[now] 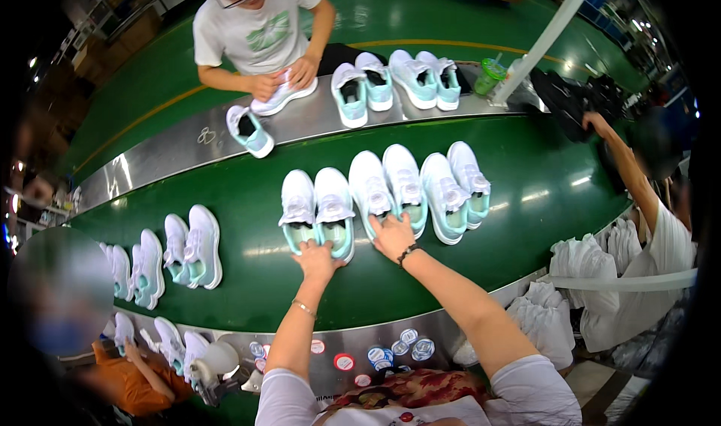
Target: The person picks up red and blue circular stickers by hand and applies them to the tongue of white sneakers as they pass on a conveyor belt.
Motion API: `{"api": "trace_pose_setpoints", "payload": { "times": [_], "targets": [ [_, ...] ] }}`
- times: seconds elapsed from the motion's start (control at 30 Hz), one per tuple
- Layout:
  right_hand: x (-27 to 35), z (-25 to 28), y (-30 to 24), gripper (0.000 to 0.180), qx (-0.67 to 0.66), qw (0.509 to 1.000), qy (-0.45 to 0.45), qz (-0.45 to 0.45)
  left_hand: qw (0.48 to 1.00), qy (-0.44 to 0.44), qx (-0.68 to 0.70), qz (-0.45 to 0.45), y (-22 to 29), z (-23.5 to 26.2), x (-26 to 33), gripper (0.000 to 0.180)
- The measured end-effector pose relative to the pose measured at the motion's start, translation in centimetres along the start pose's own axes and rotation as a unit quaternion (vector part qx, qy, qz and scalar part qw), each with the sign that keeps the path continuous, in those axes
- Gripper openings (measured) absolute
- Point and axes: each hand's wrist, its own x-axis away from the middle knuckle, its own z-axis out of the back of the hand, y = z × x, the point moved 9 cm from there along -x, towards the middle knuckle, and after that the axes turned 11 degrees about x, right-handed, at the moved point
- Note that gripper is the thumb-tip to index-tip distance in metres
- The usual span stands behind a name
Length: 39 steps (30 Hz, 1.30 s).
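Three pairs of white sneakers with mint-green heels and linings stand on a green conveyor belt [255,291], toes pointing away from me. My left hand [317,261] grips the heels of the leftmost pair of sneakers [333,189], its fingers over the inner heel edges. On the middle pair of sneakers [369,172], my right hand [396,238] holds the heels in the same way, fingertips inside the openings. Just right of that hand is the third pair of sneakers [443,180], which neither hand touches.
Further left on the belt stand more sneakers [201,238]. Opposite, a person [255,32] handles a sneaker on a metal ledge [180,144], beside other sneakers [349,96] and a green cup [490,75]. Round stickers [381,357] lie near me. White bags [582,268] hang at right.
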Motion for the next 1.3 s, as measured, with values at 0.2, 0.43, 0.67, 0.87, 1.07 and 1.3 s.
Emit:
{"api": "trace_pose_setpoints", "payload": {
  "times": [0.2,0.43,0.67,0.87,1.07,1.3],
  "targets": [
    [2.2,0.3,2.3,0.051,-0.005,0.998,0.053,0.029,0.997,0.065,0.01,-0.038,2.8,-0.6,1.1,0.043],
    [7.7,-0.7,13.0,0.048,0.05,0.998,0.039,-0.017,0.988,0.068,0.008,-0.136,12.2,-2.5,1.6,0.043],
    [12.5,-1.4,26.3,0.043,0.149,0.979,-0.018,-0.138,0.977,0.078,0.011,-0.199,21.6,-4.2,1.1,0.046],
    [13.5,2.8,28.0,0.029,0.146,0.955,0.095,-0.239,0.981,-0.018,-0.008,-0.194,20.9,-7.4,3.9,0.07],
    [14.0,7.4,12.5,0.025,-0.025,0.971,0.23,-0.057,0.948,0.052,0.129,-0.286,18.4,-4.7,7.3,0.057],
    [12.1,1.6,9.4,0.04,-0.029,0.99,0.121,-0.069,0.943,0.152,0.24,-0.176,13.6,-2.5,6.7,0.041]
  ]
}}
